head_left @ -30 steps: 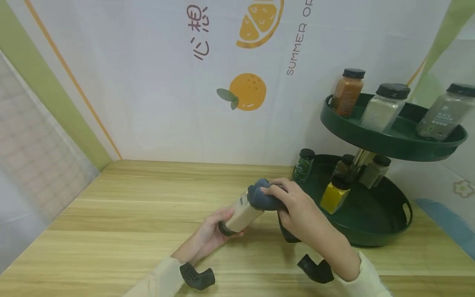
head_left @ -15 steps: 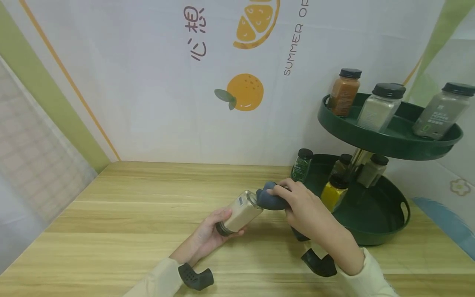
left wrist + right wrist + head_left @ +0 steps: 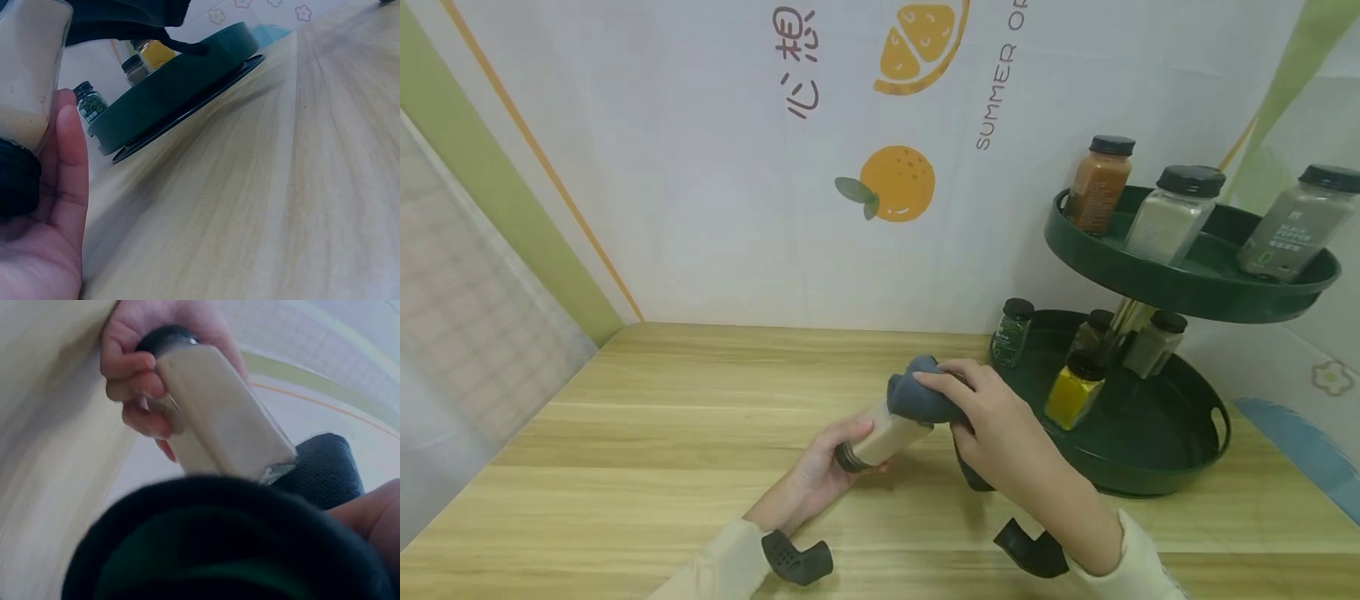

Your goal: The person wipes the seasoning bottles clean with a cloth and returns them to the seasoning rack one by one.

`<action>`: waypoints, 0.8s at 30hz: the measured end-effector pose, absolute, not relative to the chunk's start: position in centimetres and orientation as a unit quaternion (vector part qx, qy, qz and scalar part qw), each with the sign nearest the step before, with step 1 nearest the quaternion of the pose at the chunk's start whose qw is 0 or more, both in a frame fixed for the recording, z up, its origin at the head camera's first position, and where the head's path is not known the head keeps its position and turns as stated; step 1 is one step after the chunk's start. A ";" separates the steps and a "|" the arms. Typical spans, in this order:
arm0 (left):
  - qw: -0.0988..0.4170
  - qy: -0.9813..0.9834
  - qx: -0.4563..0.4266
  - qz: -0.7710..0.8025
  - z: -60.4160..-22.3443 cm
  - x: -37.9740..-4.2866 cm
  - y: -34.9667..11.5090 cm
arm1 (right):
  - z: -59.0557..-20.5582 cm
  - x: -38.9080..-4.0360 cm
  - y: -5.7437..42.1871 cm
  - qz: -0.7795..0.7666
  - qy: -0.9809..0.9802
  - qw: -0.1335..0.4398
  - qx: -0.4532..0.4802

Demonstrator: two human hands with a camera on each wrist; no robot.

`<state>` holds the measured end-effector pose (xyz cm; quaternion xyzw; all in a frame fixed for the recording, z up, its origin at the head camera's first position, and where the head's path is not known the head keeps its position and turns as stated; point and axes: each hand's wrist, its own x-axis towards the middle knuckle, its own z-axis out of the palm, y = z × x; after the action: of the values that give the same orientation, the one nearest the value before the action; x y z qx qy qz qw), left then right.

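Observation:
Tilted in my left hand (image 3: 823,471) is a clear spice jar (image 3: 887,439) of pale beige powder. Its black lid (image 3: 850,458) lies toward the palm, and its base end points up and right. My right hand (image 3: 996,421) holds a bunched dark blue cloth (image 3: 921,396) against that base end, covering it in the head view. A loose part of the cloth hangs below the right hand. The right wrist view shows left-hand fingers (image 3: 140,390) curled round the jar (image 3: 228,419) near its lid, with a cloth fold (image 3: 328,469) beside the base.
A two-tier dark green rack (image 3: 1150,467) stands at the right. Several spice jars sit on its tiers, including an orange-brown one (image 3: 1099,187) above and a yellow one (image 3: 1075,396) below. A jar of green herbs (image 3: 1011,337) stands at its left rim. The wooden table (image 3: 662,433) extends left.
Half a second ago the cloth was drawn right, leaving the jar's base bare. Now the right hand has brought it back left over the base. The left hand stays nearly still.

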<state>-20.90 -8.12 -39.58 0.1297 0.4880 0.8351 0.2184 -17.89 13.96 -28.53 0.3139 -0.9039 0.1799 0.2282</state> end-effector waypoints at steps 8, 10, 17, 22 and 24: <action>0.206 0.497 0.107 0.836 -39.5 -20.7 -8.1 | -29.1 -18.3 13.9 0.169 -0.921 0.194 0.291; 0.203 0.498 0.098 0.837 -39.5 -20.7 -8.1 | -29.2 -18.5 14.1 0.158 -0.926 0.190 0.284; 0.197 0.498 0.084 0.840 -39.4 -20.7 -8.0 | -28.9 -18.9 14.9 0.104 -0.948 0.177 0.244; 0.203 0.503 0.115 0.832 -39.3 -20.7 -8.0 | -28.6 -18.8 15.1 0.121 -0.948 0.193 0.222; 0.210 0.507 0.140 0.824 -39.3 -20.8 -7.9 | -28.6 -18.6 15.0 0.142 -0.944 0.194 0.224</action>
<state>-20.82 -7.92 -39.31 0.1395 0.5074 0.8240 0.2099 -18.63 14.96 -28.62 0.2240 -0.9444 0.1421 0.1942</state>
